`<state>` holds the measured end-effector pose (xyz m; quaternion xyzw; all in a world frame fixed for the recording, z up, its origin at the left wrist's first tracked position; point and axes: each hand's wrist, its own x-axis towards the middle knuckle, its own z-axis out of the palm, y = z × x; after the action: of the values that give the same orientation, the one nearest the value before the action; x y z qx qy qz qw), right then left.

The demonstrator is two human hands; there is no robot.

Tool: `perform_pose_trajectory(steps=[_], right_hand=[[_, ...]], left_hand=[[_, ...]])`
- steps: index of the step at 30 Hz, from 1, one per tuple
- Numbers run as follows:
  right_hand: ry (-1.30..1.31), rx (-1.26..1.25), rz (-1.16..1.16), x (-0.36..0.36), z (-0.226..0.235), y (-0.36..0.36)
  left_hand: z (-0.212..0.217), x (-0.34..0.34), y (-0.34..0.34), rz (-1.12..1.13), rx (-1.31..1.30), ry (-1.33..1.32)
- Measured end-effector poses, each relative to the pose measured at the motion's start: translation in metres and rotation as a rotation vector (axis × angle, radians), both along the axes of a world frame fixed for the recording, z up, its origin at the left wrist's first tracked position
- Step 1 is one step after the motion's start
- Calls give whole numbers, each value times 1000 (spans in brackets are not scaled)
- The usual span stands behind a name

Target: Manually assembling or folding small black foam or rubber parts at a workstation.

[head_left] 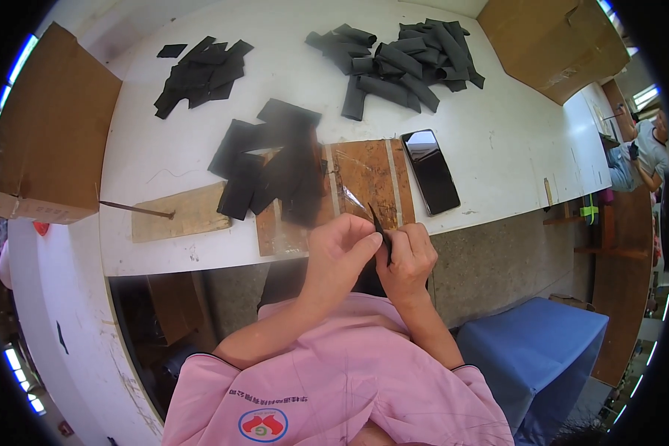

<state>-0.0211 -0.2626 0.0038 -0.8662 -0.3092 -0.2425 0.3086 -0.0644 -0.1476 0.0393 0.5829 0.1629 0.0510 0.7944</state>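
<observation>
In front of my chest, at the table's near edge, both hands are close together on a narrow black fabric piece (380,224). My left hand (340,251) pinches it between thumb and forefinger. My right hand (410,259) closes its curled fingers around its other side. Below them lies a worn brown board (364,169) with pale strips, and a shiny sliver on it that I cannot make out. Flat black fabric pieces (238,167) are heaped on the board's left part and beyond, partly blurred.
Beyond the board are a flat black pile (204,70) and a heap of rolled black pieces (412,59). A phone (432,172) lies right of the board. Cardboard boxes (48,126) (554,44) flank the table. A spike stands on a wooden block (189,215). A blue-covered stool (535,342) is at right.
</observation>
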Motion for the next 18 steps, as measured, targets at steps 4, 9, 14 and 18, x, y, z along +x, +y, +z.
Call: perform_pose_trajectory(steps=[4, 9, 14, 18], right_hand=[[-10, 1, -4, -1, -2, -1], [-11, -16, 9, -2, -4, -1], [-13, -18, 7, -3, -7, -1], [-12, -23, 6, -5, -7, -2]], left_hand=[[-3, -2, 0, 2, -1, 21], [-6, -4, -1, 9, 3, 17], [-6, -5, -1, -18, 39, 12], [-9, -6, -2, -21, 29, 10]])
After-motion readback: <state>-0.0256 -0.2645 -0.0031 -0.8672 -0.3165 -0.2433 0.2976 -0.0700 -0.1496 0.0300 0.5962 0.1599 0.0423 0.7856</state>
